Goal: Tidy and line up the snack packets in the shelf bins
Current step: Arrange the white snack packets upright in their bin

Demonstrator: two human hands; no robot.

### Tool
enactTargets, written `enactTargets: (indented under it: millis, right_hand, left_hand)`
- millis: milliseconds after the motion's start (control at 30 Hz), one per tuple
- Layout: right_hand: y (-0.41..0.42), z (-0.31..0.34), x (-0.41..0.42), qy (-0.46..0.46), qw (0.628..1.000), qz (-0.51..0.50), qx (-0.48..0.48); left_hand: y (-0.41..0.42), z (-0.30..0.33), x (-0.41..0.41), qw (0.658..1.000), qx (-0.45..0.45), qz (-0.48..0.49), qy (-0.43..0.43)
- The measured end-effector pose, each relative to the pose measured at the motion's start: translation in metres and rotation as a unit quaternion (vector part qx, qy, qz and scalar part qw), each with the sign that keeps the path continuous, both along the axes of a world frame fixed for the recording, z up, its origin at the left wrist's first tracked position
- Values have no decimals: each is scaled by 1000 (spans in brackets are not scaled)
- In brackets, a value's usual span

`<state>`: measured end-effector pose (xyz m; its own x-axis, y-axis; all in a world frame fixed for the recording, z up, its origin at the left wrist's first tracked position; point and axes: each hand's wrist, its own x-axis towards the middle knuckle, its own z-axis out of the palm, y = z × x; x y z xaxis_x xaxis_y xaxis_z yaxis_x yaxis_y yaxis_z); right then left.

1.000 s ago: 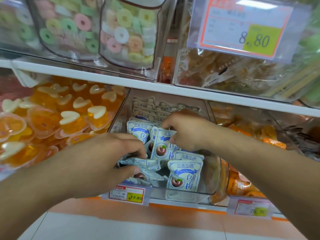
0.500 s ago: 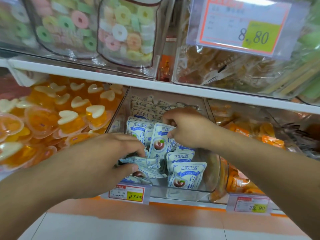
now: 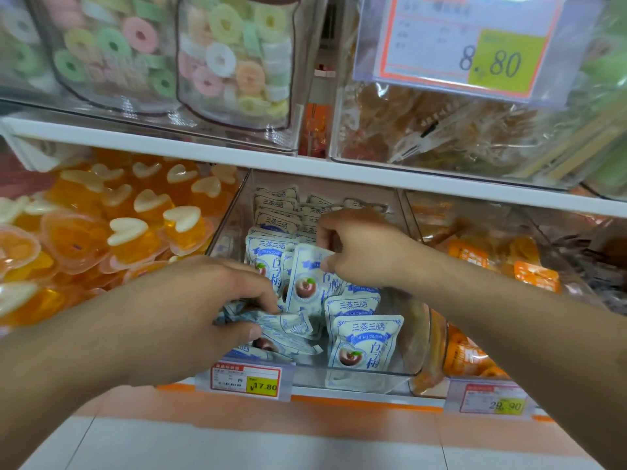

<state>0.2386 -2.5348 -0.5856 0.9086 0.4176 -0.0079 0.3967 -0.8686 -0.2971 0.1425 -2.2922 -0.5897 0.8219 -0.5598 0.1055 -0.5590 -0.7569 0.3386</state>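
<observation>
pinching one white packet point(image 3: 307, 283) upright in the clear bin point(image 3: 412, 337), the right hand point(image 3: 364, 252) should seat it square behind the front row; left hand point(image 3: 190, 313) clutches a crumpled bunch point(image 3: 281, 325) low left.

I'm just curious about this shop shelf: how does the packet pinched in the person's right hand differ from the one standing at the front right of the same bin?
The pinched packet is tilted and held up by the right hand; the front packet stands upright, untouched. The pinched one is partly hidden by fingers; the front one shows its whole face. Both are white-and-blue with a fruit picture.
</observation>
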Motion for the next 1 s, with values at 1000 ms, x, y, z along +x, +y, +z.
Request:
enactTargets:
  millis: [1000]
  right_hand:
    - [19,0,-18,-28,978,14,-205]
  left_hand:
    - [-5,10,-7,999,13,32,-1]
